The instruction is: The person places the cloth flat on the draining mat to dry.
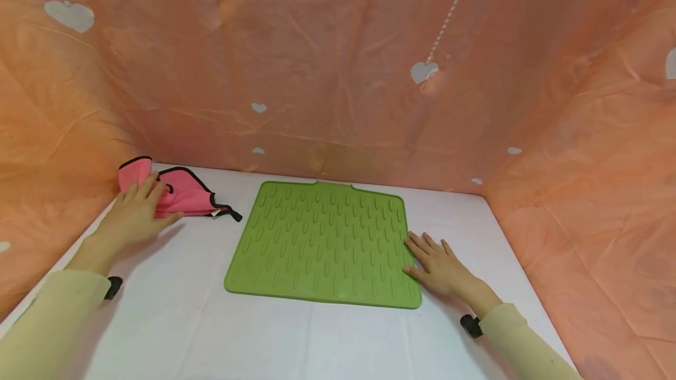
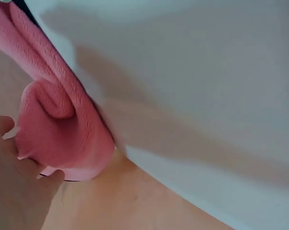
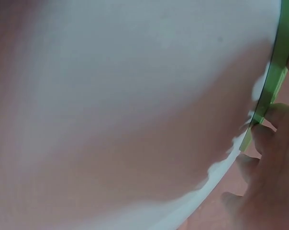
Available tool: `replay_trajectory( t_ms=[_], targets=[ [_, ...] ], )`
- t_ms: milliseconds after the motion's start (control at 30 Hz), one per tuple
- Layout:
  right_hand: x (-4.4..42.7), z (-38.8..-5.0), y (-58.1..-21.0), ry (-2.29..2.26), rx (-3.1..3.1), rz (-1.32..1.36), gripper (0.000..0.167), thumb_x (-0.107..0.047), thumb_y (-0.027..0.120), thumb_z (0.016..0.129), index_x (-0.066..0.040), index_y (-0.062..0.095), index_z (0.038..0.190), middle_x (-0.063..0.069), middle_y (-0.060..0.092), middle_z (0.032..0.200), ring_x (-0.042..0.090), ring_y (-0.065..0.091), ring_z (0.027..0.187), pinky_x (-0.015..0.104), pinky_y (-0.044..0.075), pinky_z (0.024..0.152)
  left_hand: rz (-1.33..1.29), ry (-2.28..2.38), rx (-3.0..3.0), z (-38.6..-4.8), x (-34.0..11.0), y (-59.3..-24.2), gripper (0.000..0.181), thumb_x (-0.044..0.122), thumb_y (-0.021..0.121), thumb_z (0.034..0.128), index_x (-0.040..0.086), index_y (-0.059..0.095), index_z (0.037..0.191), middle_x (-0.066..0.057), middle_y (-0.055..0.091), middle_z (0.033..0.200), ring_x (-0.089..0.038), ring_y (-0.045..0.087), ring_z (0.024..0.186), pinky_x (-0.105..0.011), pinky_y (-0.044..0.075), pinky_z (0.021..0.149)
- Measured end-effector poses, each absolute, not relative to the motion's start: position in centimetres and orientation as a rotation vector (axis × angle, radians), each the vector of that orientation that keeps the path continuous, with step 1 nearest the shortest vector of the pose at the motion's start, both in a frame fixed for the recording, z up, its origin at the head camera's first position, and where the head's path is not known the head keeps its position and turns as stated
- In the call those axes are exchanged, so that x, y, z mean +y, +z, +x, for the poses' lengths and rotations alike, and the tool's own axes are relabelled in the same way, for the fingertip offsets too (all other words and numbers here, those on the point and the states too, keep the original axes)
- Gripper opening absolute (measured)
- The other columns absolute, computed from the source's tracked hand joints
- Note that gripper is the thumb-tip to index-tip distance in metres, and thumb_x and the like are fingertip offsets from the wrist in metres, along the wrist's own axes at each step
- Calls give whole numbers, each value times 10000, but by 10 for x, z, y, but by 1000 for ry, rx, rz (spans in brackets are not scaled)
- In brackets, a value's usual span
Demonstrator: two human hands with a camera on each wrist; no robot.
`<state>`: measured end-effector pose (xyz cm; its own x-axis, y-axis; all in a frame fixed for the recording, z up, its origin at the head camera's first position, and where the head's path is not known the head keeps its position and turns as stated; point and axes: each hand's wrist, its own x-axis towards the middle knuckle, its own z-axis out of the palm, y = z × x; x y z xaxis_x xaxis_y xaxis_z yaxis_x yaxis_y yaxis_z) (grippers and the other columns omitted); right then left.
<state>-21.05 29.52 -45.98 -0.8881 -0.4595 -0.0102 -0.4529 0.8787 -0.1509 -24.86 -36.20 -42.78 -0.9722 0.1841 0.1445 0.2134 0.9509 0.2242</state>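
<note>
A pink plush cloth with black trim [image 1: 186,195] lies bunched at the table's back left, a black loop at its right end. Over its left part reaches my left hand [image 1: 133,210], fingers spread and fairly straight. In the left wrist view, fingertips meet the folds of the pink cloth [image 2: 63,124]; how firmly they touch cannot be told. A green ridged silicone mat [image 1: 322,245] lies flat at the table's middle. My right hand [image 1: 438,265] has its fingers extended onto the mat's right edge. The right wrist view shows fingers beside the green rim [image 3: 278,52].
A white cloth [image 1: 253,339] covers the table. Orange sheets with white hearts [image 1: 338,75] hang as walls at the back, left and right. A black band [image 1: 471,326] shows at the right wrist, another [image 1: 113,287] at the left.
</note>
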Motion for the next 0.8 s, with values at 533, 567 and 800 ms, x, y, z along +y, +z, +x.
replay_trajectory(
  t_ms=[533, 567, 800],
  targets=[
    [293, -211, -457, -230, 2978, -735, 717, -452, 563, 1053, 5, 394, 1579, 187, 346, 1655, 483, 303, 1503, 738, 195, 1164, -449, -495, -2896, -280, -348, -441, 798, 310, 761, 945, -122, 401, 1511, -299, 282, 1632, -516, 248, 1495, -695, 301, 1131],
    [293, -211, -457, -230, 2979, -733, 718, -451, 564, 1052, 6, 394, 1579, 186, 345, 1656, 482, 304, 1503, 738, 196, 1164, -457, -529, -2883, -282, -347, -441, 775, 269, 769, 939, -119, 411, 1506, -295, 291, 1631, -512, 272, 1484, -679, 305, 1135],
    [291, -211, -458, -249, 2973, -720, 716, -445, 567, 1053, 0, 387, 1584, 179, 339, 1660, 477, 307, 1503, 739, 194, 1164, -349, -649, -2877, -293, -343, -440, 720, 132, 737, 941, -50, 386, 1543, -333, 244, 1618, -577, 282, 1434, -759, 359, 1034]
  ],
)
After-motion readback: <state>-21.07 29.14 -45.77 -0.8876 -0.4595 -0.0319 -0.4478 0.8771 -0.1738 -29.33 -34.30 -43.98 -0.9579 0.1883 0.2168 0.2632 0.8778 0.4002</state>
